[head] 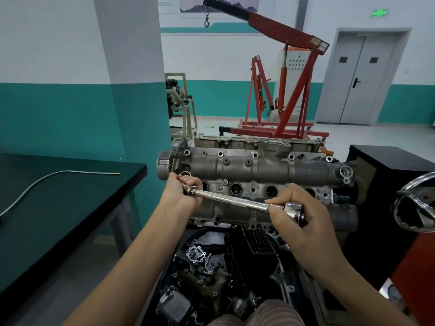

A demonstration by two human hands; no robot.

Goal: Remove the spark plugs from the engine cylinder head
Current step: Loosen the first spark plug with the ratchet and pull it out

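Spark plugs hidden deep in the round holes (pixel 235 189) of the engine head (pixel 259 170), just past both hands. Small, hard, probably stuck tight. Left hand (pixel 182 188) wrapped round the wrench (pixel 231 200) head, right hand (pixel 300 214) gripping its handle.

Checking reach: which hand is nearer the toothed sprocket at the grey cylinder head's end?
Left. The left hand sits beside the sprocket; the right hand is far along the chrome wrench.

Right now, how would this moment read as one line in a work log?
step: spark plug removal | tool: ratchet wrench over cylinder head | left hand: grips head end at leftmost well | right hand: grips handle
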